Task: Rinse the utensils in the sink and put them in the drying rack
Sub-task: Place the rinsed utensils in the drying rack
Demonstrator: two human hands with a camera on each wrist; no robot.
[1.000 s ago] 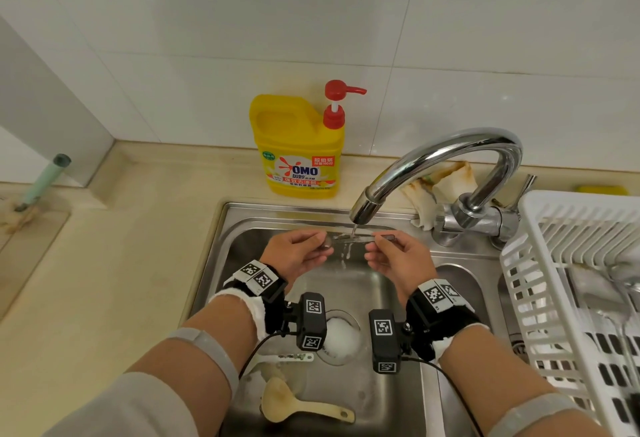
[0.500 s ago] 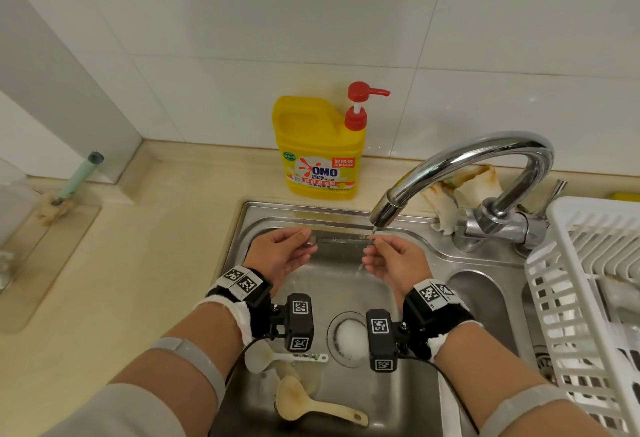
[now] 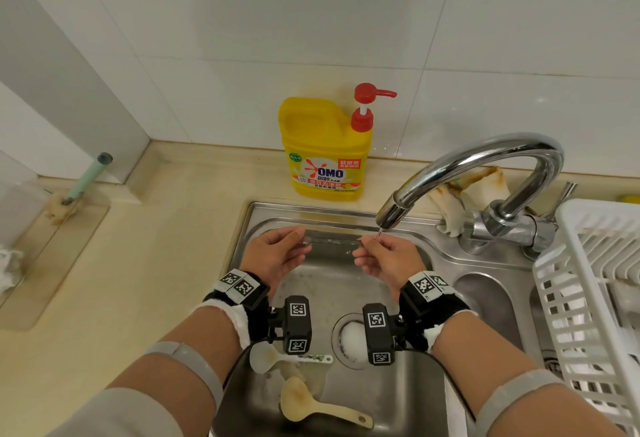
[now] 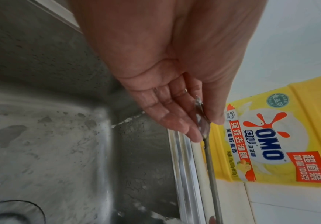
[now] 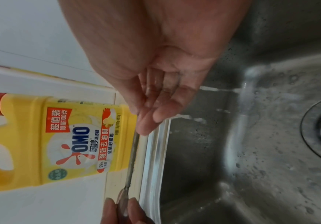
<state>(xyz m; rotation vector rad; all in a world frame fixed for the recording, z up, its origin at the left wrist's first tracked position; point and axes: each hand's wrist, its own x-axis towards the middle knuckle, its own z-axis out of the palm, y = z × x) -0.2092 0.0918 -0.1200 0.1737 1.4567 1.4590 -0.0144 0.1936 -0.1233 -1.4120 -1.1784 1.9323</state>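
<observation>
Head view: left hand (image 3: 277, 256) and right hand (image 3: 384, 260) each pinch one end of a metal spoon (image 3: 330, 241) just below the faucet (image 3: 485, 159); thin, stiff, wet, likely slippery, best gripped mid-handle.

Open basin floor around the drain (image 3: 351, 339); blocked near front by white spoon (image 3: 268, 357) and beige rice paddle (image 3: 311, 402). Faucet spout (image 3: 467, 166) arching overhead right, drying rack (image 3: 588, 298) flanking beyond.
</observation>
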